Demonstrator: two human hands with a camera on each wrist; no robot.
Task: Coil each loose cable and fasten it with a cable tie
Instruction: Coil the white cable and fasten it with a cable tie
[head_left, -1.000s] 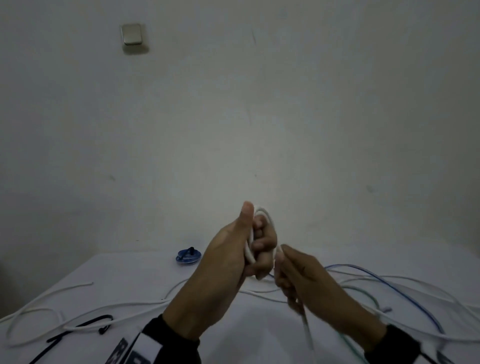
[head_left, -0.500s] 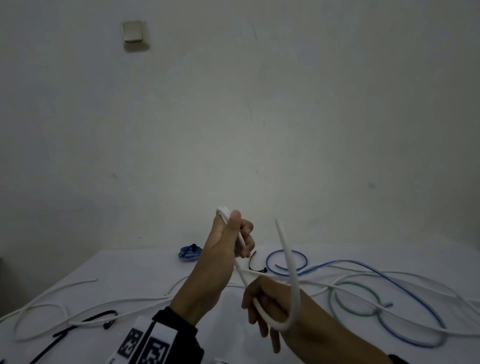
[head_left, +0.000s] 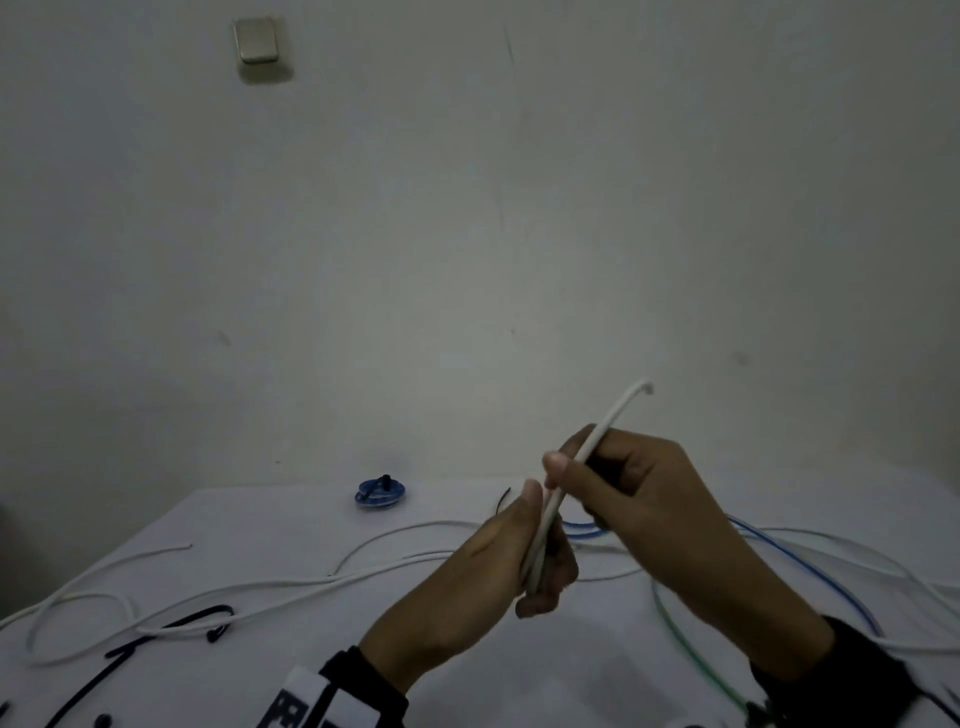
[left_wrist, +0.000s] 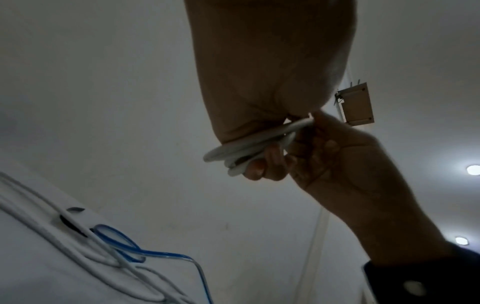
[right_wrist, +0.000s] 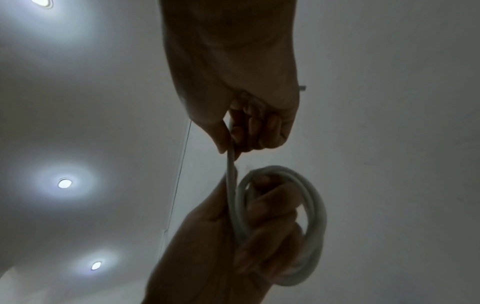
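A white cable (head_left: 569, 475) is held above the table between both hands. My left hand (head_left: 530, 561) grips its coiled loops (right_wrist: 309, 222), fingers curled through the ring, also seen as stacked loops (left_wrist: 249, 148) in the left wrist view. My right hand (head_left: 618, 483) pinches the free end of the cable (right_wrist: 230, 144) just above the coil. The cable's tip (head_left: 644, 387) sticks up past the right hand toward the wall. A black cable tie (head_left: 156, 639) lies on the table at the near left.
Loose white cables (head_left: 249, 587) snake across the white table (head_left: 260, 525). A blue cable (head_left: 810, 566) and a green cable (head_left: 685, 649) lie on the right. A small blue coil, tied, (head_left: 381, 493) sits at the table's far edge by the wall.
My right hand rose from low beside the left hand and swung the free end upward. The left hand dropped slightly and shifted right with the coil.
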